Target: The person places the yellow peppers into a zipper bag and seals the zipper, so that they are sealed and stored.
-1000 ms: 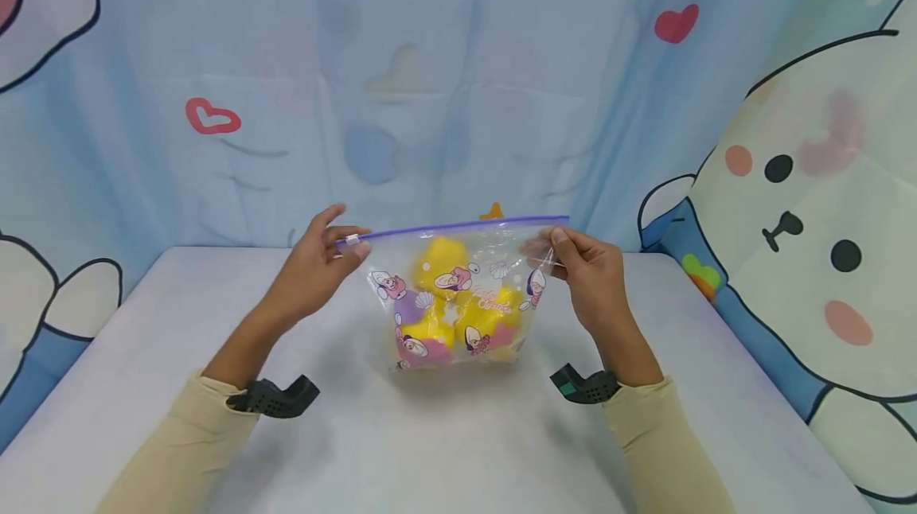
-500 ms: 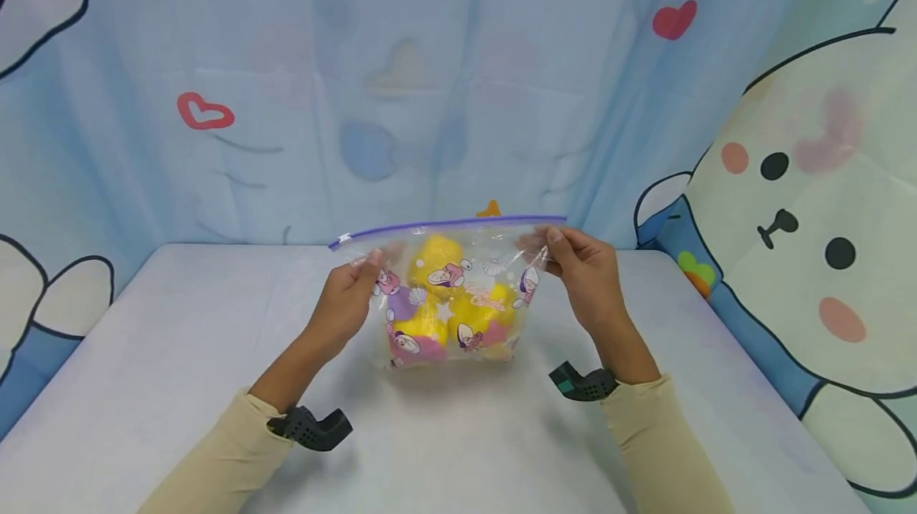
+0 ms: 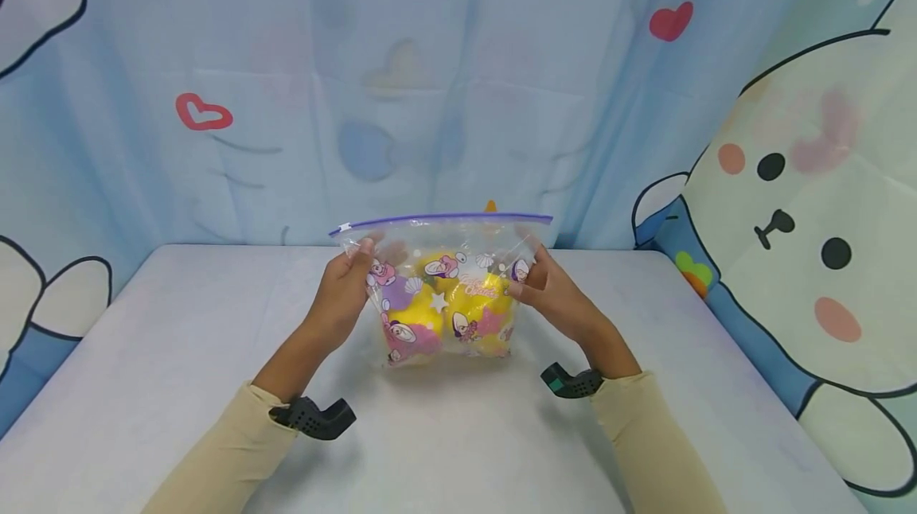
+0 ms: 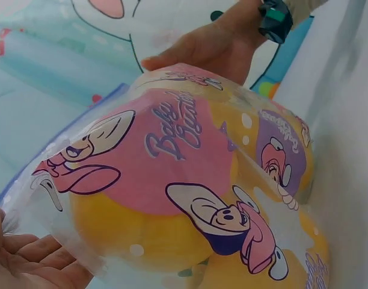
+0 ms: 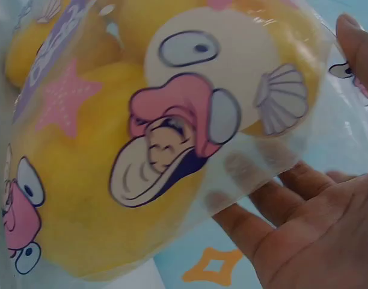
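Note:
A clear plastic zip bag (image 3: 458,231), printed with cartoon oysters, shells and stars, stands upright above the white table. Rounded yellow things (image 3: 415,309) fill its lower part; their kind is blurred by the print. Along the top runs a purple zip strip (image 3: 444,216), with a white slider (image 3: 345,227) at its left end. My left hand (image 3: 338,295) holds the bag's left edge, thumb in front and fingers behind. At the right side, my right hand (image 3: 562,303) grips lower down, thumb on the front; its fingers (image 5: 280,198) show behind the film in the right wrist view.
The white table (image 3: 179,339) reaches back to a blue printed curtain (image 3: 272,36). Each wrist wears a black camera mount, such as the left one (image 3: 315,418). A large cartoon bear print (image 3: 809,259) covers the cloth at right.
My left hand has left the slider and now holds the bag's left edge. My right hand has moved inward and lower along the bag's right side, and the yellow things have shifted down.

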The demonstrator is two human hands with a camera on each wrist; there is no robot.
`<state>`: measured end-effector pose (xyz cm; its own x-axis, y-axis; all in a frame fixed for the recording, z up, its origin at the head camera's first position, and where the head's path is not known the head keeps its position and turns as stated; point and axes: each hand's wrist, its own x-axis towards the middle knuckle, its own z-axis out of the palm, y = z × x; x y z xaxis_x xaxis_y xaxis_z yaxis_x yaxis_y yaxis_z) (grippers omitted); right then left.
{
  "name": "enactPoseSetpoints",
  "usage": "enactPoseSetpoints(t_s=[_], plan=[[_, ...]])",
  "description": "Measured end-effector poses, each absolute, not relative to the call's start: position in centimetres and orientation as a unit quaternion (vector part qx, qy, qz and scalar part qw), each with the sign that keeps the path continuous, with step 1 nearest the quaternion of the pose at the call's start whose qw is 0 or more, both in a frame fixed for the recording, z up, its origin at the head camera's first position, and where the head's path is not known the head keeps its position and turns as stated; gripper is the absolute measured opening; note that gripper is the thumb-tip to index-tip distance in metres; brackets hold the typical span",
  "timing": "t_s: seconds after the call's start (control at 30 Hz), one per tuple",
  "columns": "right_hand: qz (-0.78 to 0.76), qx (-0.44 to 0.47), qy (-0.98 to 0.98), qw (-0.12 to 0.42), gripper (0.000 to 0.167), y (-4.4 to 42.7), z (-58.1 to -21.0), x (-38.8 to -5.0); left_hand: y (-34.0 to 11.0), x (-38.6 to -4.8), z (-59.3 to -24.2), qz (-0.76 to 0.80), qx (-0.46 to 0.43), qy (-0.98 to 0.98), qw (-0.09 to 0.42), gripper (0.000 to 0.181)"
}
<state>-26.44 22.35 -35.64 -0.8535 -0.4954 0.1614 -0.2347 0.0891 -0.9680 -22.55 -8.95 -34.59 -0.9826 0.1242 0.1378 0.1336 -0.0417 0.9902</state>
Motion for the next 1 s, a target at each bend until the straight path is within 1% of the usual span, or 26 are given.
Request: enactPoseSetpoints(t_s=[0.13,0.17,0.37,0.43,0.53,0.67,0.8,0.87,1.0], plan=[[-0.621,-0.259,0.733,0.098,0.068,22.2,-35.7,-26.3,-9.2,-22.5,-34.6,-0.709,-0.106,-0.697,0.012,0.056],[-0.618,-0.262,0.735,0.094,0.066,22.1,-35.6,-26.2,-9.3,-22.4,-34.6,-0.705,-0.111,-0.701,0.014,0.056],[-0.619,-0.267,0.733,0.095,0.065,21.9,-34.6,-25.2,-9.9,-21.7,-34.0,-0.661,-0.136,-0.738,0.030,0.058],[-0.621,-0.258,0.733,0.103,0.063,21.7,-34.3,-24.9,-10.1,-21.4,-33.6,-0.640,-0.135,-0.756,0.034,0.059],[-0.637,-0.236,0.721,0.133,0.058,21.5,-33.7,-24.4,-10.4,-21.3,-33.0,-0.619,-0.129,-0.774,0.034,0.059],[-0.662,-0.217,0.689,0.202,0.050,21.0,-33.4,-24.2,-10.6,-21.6,-32.4,-0.619,-0.095,-0.779,0.020,0.061],[-0.682,-0.176,0.660,0.261,0.046,20.3,-34.0,-24.5,-10.9,-22.5,-32.8,-0.626,-0.046,-0.779,-0.013,0.060],[-0.693,-0.146,0.653,0.268,0.048,19.9,-34.8,-24.8,-11.1,-23.1,-33.4,-0.631,-0.035,-0.774,-0.030,0.060],[-0.707,-0.100,0.652,0.255,0.054,19.5,-36.5,-25.7,-11.5,-24.2,-34.5,-0.650,-0.028,-0.756,-0.065,0.067]])
